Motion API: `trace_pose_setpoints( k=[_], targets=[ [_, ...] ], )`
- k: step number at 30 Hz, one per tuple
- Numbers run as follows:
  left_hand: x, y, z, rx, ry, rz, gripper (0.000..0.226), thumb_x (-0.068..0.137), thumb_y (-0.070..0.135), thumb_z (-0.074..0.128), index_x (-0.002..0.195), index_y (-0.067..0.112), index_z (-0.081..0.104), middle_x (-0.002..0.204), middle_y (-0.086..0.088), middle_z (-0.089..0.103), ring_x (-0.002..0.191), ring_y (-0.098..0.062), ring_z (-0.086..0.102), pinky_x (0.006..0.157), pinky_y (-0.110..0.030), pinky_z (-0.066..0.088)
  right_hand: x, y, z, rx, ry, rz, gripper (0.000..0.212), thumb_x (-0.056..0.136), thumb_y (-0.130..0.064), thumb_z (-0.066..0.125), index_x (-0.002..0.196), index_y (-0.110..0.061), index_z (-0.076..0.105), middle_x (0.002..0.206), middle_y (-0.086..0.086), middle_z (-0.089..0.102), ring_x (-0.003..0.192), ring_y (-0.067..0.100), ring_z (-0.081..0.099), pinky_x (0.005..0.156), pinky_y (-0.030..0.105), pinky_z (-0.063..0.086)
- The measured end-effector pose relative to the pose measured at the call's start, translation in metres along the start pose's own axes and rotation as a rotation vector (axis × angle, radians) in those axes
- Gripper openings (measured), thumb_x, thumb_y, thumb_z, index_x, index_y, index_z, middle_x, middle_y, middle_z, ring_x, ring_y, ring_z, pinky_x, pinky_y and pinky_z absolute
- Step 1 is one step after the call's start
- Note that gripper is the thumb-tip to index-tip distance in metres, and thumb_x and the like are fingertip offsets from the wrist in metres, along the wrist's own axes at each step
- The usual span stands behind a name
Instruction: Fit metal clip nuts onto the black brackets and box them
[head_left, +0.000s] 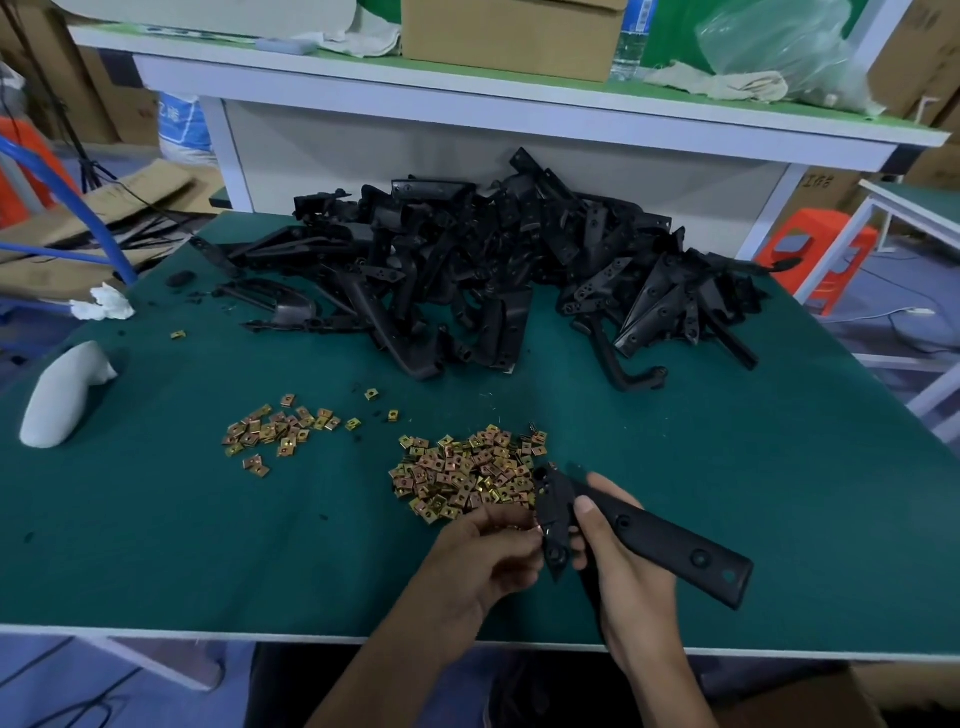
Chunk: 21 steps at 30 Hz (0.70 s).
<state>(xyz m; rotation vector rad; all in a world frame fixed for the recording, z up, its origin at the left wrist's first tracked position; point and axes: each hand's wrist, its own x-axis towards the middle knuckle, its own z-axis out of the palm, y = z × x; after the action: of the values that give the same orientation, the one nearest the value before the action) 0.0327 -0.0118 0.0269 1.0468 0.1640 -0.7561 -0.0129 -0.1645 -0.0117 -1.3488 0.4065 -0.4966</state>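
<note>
The right hand (623, 571) grips 1 black bracket (675, 543) just above the near edge of the green tabletop (208, 545). Its fingers wrap round the thick end, and the thumb lies on top. The left hand (483, 561) is right beside it, with its fingers pinched together at the bracket's edge. I think they hold a small clip nut (537, 530) there, but it is too tiny to be sure. The big pile of clip nuts (462, 478) lies just behind the hands. A smaller pile (270, 434) lies off to the left. The heap of black brackets (493, 270) sits at the back of the tabletop.

What could go wrong? The nut could go on crooked if the left hand pushes it at a slant. It could slip out of the pinch and drop into the big pile, or fall off the near edge, because the hands work so close to both. The long bracket could also twist if the right hand grips too loosely.
</note>
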Motion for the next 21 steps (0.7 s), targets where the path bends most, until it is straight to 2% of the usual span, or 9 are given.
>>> trace_pose_setpoints(
  k=[3,6,9,11,15,18,21],
  targets=[
    [0.0,0.008,-0.007,0.12,-0.064,-0.007,0.027,0.086,-0.008,0.068,0.11,0.003,0.064,0.079,-0.01,0.071,0.062,-0.015,0.064,0.056,-0.025,0.053,0.0,-0.001,-0.002,-0.004,-0.028,0.014,0.036,0.084,-0.038,0.075,0.119,-0.034,0.073,0.102,0.008,0.078,0.079,0.012,0.066,0.062,0.023,0.054],
    [-0.001,0.011,-0.011,0.173,-0.109,-0.017,0.031,0.085,-0.007,0.069,0.113,0.004,0.064,0.081,-0.011,0.073,0.063,-0.014,0.064,0.056,-0.024,0.052,-0.001,-0.003,-0.003,0.005,-0.056,0.016,0.036,0.084,-0.039,0.077,0.119,-0.031,0.073,0.107,0.007,0.078,0.086,0.013,0.071,0.069,0.021,0.056],
    [-0.002,0.011,-0.009,0.181,-0.156,-0.027,0.037,0.078,-0.002,0.076,0.111,0.006,0.064,0.078,-0.011,0.072,0.061,-0.013,0.063,0.055,-0.024,0.051,0.0,-0.005,-0.002,0.004,-0.067,0.032,0.054,0.073,-0.057,0.084,0.118,-0.029,0.073,0.108,0.009,0.078,0.089,0.017,0.072,0.074,0.026,0.059],
    [-0.002,0.012,-0.007,0.186,-0.18,-0.021,0.042,0.07,0.003,0.077,0.109,0.006,0.063,0.074,-0.01,0.071,0.059,-0.012,0.061,0.054,-0.024,0.05,0.0,-0.007,-0.001,-0.002,-0.076,0.04,0.058,0.071,-0.061,0.085,0.117,-0.029,0.073,0.109,0.01,0.077,0.092,0.021,0.073,0.078,0.03,0.06],
    [0.0,0.014,-0.005,0.185,-0.247,-0.013,0.034,0.073,0.004,0.077,0.105,0.01,0.068,0.071,-0.005,0.068,0.06,-0.013,0.062,0.055,-0.023,0.051,0.0,-0.01,-0.004,-0.048,-0.119,0.019,0.031,0.086,-0.039,0.077,0.115,-0.026,0.074,0.104,0.01,0.078,0.09,0.019,0.072,0.073,0.025,0.058],
    [0.002,0.012,-0.003,0.158,-0.225,-0.042,0.026,0.072,0.005,0.079,0.096,0.014,0.074,0.07,-0.004,0.068,0.058,-0.012,0.06,0.052,-0.021,0.049,-0.003,-0.01,-0.004,-0.084,-0.129,-0.014,0.025,0.09,-0.032,0.072,0.114,-0.028,0.074,0.096,0.013,0.076,0.081,0.019,0.069,0.064,0.026,0.056],
    [0.003,0.01,-0.002,0.19,-0.157,-0.046,0.022,0.081,0.0,0.077,0.098,0.014,0.073,0.073,-0.004,0.071,0.058,-0.011,0.063,0.05,-0.02,0.047,-0.005,-0.01,-0.002,-0.087,-0.103,-0.049,0.023,0.09,-0.029,0.071,0.112,-0.035,0.072,0.091,0.007,0.076,0.074,0.013,0.068,0.059,0.025,0.054]
  ],
)
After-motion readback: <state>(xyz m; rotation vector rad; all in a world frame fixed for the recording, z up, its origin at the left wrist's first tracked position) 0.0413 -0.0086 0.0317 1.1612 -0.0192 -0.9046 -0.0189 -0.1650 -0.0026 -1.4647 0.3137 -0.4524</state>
